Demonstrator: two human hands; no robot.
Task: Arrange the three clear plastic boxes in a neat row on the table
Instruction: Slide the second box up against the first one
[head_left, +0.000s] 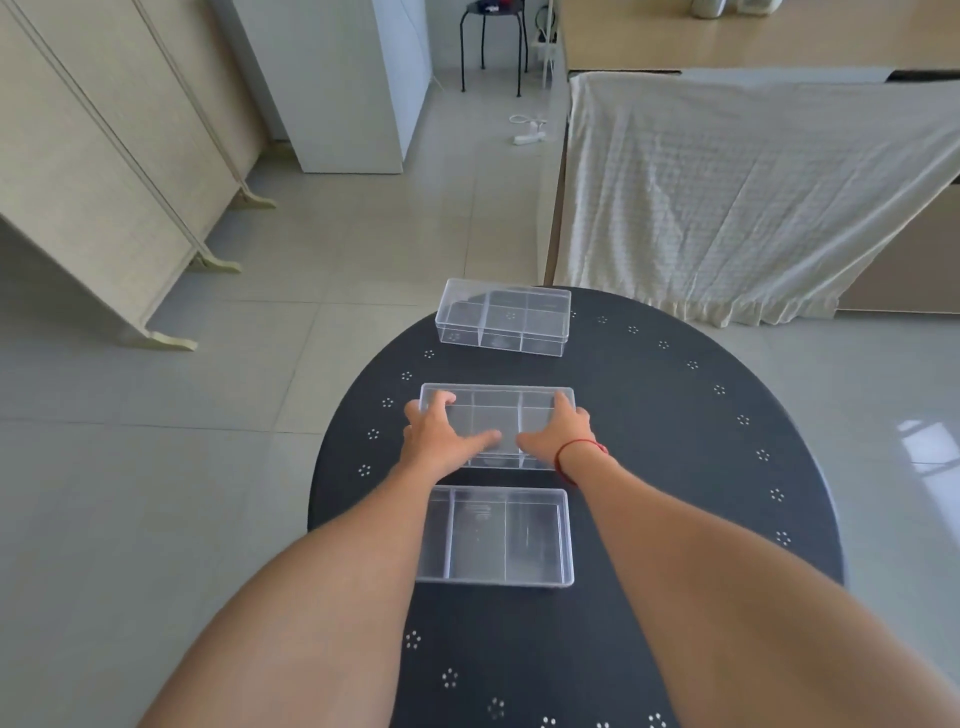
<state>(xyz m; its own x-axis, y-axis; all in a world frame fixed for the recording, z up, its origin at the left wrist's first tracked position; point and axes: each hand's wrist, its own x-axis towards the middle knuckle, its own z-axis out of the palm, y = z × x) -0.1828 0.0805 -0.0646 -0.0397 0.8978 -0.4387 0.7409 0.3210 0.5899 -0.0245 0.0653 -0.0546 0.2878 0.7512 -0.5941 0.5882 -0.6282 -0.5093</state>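
Three clear plastic boxes with inner dividers lie on a round black table (675, 415), one behind the other. The far box (503, 317) sits at the table's back edge, turned slightly. The middle box (493, 410) lies under both my hands. My left hand (441, 431) grips its left end, fingers over the far rim and thumb on top. My right hand (558, 431) grips its right end the same way; a red string circles that wrist. The near box (498, 538) lies just behind my hands, partly hidden by my left forearm.
The table has small white flower marks around its rim. Grey tiled floor (208, 467) surrounds it. A folding screen (104, 156) stands on the left, a cloth-covered piece of furniture (753, 197) at the back right, and a black stool (491, 41) far back.
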